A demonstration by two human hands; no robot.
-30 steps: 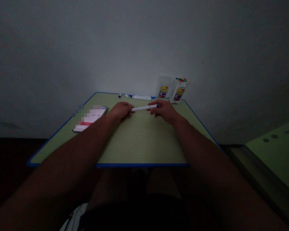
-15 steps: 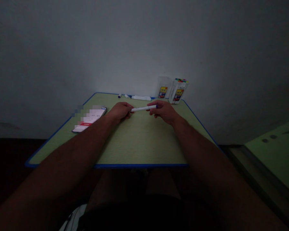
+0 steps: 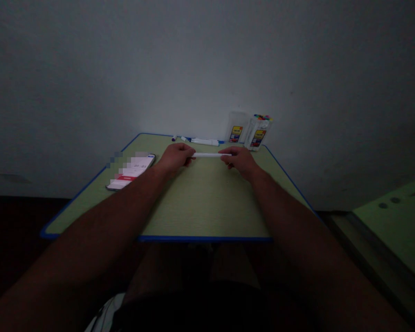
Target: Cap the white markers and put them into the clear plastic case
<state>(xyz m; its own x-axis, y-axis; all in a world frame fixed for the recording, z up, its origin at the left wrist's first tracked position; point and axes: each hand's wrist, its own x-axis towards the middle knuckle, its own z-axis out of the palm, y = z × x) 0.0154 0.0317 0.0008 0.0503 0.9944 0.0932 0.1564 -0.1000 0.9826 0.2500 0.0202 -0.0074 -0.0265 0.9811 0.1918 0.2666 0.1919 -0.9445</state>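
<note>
A white marker (image 3: 208, 155) lies level between my two hands, just over the table. My left hand (image 3: 177, 156) pinches its left end, and the fingers hide that tip. Its right end is in the closed fingers of my right hand (image 3: 239, 159). Beyond the hands, near the table's back edge, several white markers (image 3: 205, 142) lie side by side. A small purple-ended cap (image 3: 174, 138) and a white cap (image 3: 183, 139) rest to the left of them.
The green table (image 3: 207, 203) has a blue rim and stands against a grey wall. On its left lies a phone (image 3: 134, 171), lit up. An empty clear case (image 3: 237, 127) and a case full of colourful markers (image 3: 258, 132) stand at the back right.
The marker has turned from a slight tilt to level. My right hand has shifted a little to the right along its end, and the purple end is now mostly covered.
</note>
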